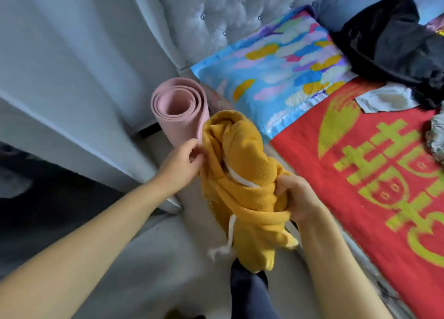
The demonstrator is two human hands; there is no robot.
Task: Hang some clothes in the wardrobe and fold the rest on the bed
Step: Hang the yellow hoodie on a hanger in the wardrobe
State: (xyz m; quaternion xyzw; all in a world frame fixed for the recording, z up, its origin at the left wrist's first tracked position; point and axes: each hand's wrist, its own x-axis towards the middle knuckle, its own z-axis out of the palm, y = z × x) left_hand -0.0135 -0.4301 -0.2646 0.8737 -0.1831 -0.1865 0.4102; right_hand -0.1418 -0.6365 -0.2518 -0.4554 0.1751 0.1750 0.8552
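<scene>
We're holding the bunched-up yellow hoodie (242, 186) beside the bed (374, 174), right hand (298, 198) gripping it tight, left hand (182, 160) pinching its edge.

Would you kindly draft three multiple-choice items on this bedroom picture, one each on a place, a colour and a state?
1. Where is the pink rolled mat?
A. on the red blanket
B. beside the bed, near the headboard
C. under the pillow

2. What colour is the hoodie?
A. mustard yellow
B. green
C. white

3. How is the hoodie held?
A. laid flat
B. bunched in both hands
C. on a hanger

Key:
1 B: the mat stands off the bed by the headboard.
2 A: the hoodie is mustard yellow.
3 B: the left hand pinches its edge and the right hand grips it, crumpled.
</scene>
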